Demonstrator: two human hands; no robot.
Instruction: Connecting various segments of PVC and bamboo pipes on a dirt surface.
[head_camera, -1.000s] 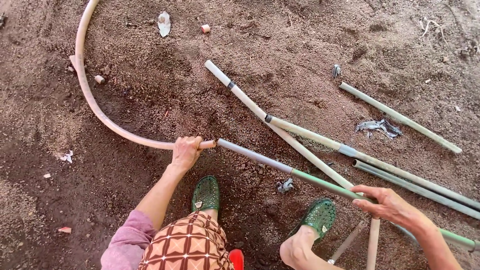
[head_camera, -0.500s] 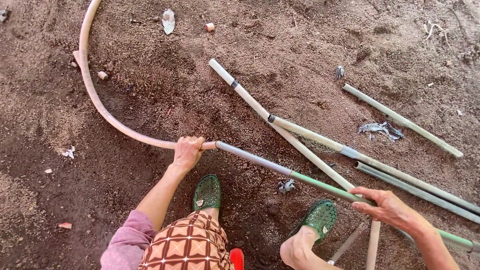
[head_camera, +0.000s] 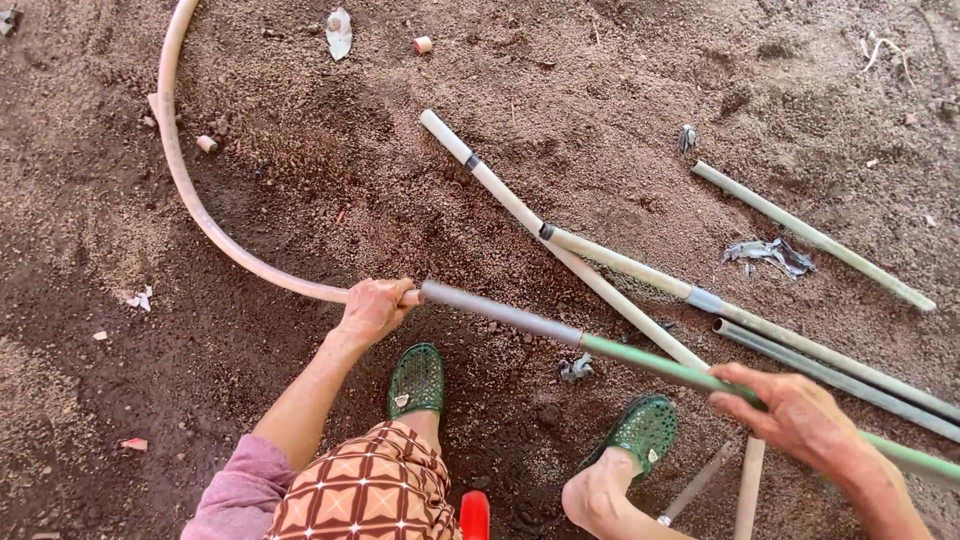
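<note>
A curved pipe (head_camera: 190, 200) arcs across the ground's (head_camera: 620, 90) left side; straight pipes (head_camera: 800, 340) lie crossed at right, with two shoes (head_camera: 418, 380) near the bottom edge.

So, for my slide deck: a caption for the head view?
Left hand grips curved beige pipe at its joint with grey-green pipe, held by right hand.
</note>
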